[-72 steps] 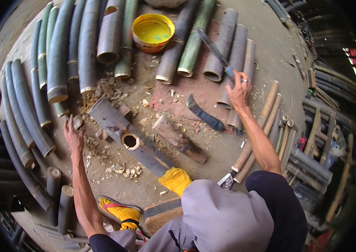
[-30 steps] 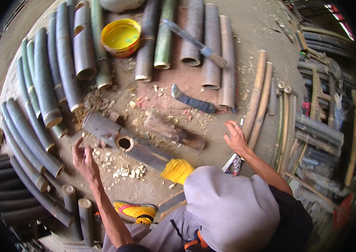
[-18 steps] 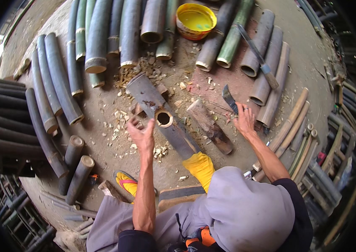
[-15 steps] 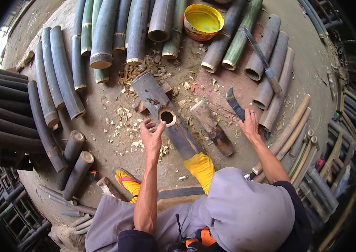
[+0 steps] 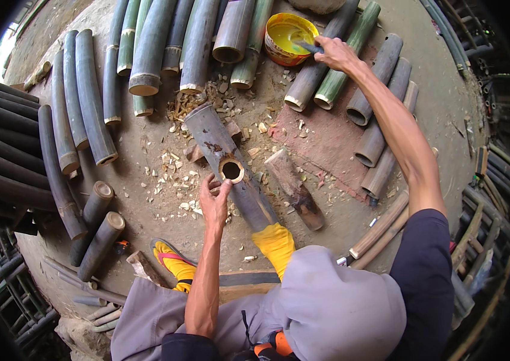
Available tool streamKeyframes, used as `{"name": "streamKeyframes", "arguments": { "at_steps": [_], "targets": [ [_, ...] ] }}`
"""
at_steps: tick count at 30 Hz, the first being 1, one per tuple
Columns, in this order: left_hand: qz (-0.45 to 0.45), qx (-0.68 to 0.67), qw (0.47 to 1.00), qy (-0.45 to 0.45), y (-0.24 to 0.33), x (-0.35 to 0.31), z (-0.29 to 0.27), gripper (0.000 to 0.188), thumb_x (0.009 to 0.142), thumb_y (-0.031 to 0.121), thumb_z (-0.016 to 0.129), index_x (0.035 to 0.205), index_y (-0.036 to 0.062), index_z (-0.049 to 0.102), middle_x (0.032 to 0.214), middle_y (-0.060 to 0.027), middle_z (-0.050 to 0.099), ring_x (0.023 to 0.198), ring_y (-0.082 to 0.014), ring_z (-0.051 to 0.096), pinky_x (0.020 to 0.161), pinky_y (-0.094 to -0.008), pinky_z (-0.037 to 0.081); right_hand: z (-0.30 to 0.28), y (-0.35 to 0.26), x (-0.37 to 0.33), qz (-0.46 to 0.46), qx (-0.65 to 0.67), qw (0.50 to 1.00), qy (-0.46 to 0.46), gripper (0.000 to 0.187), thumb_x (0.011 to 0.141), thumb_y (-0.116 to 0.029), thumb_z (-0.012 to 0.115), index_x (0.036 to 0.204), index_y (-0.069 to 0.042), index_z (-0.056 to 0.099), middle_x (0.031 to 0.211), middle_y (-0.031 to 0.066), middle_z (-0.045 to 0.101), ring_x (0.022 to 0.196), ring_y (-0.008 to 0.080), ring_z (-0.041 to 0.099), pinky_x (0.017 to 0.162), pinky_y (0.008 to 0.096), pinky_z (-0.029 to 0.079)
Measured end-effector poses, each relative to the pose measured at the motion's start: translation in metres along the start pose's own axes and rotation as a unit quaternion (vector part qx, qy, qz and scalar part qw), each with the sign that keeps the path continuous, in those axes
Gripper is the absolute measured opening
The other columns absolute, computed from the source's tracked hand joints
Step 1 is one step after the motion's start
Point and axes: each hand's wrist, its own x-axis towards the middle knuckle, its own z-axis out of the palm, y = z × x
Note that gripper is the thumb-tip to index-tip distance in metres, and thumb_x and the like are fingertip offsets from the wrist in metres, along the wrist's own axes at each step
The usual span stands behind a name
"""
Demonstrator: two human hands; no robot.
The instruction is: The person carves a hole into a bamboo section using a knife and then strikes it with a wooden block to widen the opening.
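Note:
A thick grey-brown bamboo tube (image 5: 210, 132) lies slanting in front of me, with a round hole cut in its upper side. My yellow-socked foot (image 5: 276, 243) is against its near end. Beside the hole is my left hand (image 5: 211, 201), fingers apart, thumb at the tube's edge; it grips nothing. My right arm stretches far forward. Its hand (image 5: 334, 55) is closed on a dark curved knife (image 5: 309, 47), whose blade reaches into a yellow bucket (image 5: 270, 45) holding yellowish liquid. Part of the knife is hidden by the fingers and in the bucket.
Several bamboo tubes (image 5: 146, 60) fan out beyond the work spot, with more (image 5: 89, 102) at left and right. A short charred log (image 5: 294, 189) lies right of the tube. Pale chips (image 5: 177, 168) litter the ground around a wood block (image 5: 193, 153).
My right hand has carried the knife forward from beside the short log to the bucket. My left hand has stayed near the hole. The large knife lying on the right-hand tubes is no longer visible.

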Motion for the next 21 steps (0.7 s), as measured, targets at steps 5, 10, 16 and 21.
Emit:
{"name": "streamKeyframes", "arguments": {
  "at_steps": [5, 10, 16, 21],
  "targets": [
    [-0.032, -0.007, 0.999, 0.012, -0.002, -0.010, -0.002, 0.069, 0.071, 0.030, 0.082, 0.123, -0.0047, 0.054, 0.105, -0.0180, 0.064, 0.088, -0.0224, 0.064, 0.073, -0.0326, 0.054, 0.005, -0.034, -0.034, 0.007, 0.088, 0.990, 0.110, 0.045, 0.080, -0.029, 0.063, 0.119, -0.007, 0.058, 0.089, 0.0237, 0.067, 0.084, 0.0388, 0.066, 0.075, 0.0477, 0.051],
    [-0.031, -0.045, 0.998, 0.017, -0.009, -0.010, -0.008, 0.068, 0.070, 0.027, 0.084, 0.123, -0.0040, 0.054, 0.106, -0.0174, 0.064, 0.087, -0.0212, 0.064, 0.072, -0.0317, 0.053, 0.016, -0.095, -0.172, 0.068, 0.559, 0.822, 0.085, 0.048, 0.084, -0.026, 0.067, 0.119, 0.002, 0.051, 0.078, 0.0073, 0.063, 0.064, 0.0118, 0.059, 0.057, 0.0257, 0.048],
    [-0.064, -0.218, 0.974, -0.018, -0.045, -0.015, -0.016, 0.043, 0.081, 0.008, 0.071, 0.119, -0.0029, 0.053, 0.105, -0.0105, 0.058, 0.085, -0.0154, 0.062, 0.069, -0.0252, 0.056, 0.046, -0.178, -0.289, 0.280, 0.806, 0.447, -0.267, 0.035, 0.088, -0.020, 0.056, 0.112, 0.002, 0.044, 0.082, 0.0167, 0.062, 0.061, 0.0223, 0.065, 0.055, 0.0356, 0.058],
    [-0.087, -0.232, 0.969, 0.009, -0.054, -0.017, -0.009, 0.030, 0.085, 0.003, 0.060, 0.114, -0.0022, 0.054, 0.099, -0.0085, 0.058, 0.080, -0.0138, 0.062, 0.066, -0.0257, 0.056, 0.057, -0.185, -0.312, 0.362, 0.800, 0.380, -0.291, 0.026, 0.089, -0.018, 0.055, 0.106, -0.001, 0.046, 0.081, 0.0158, 0.062, 0.060, 0.0229, 0.064, 0.052, 0.0352, 0.057]
  ]
}}
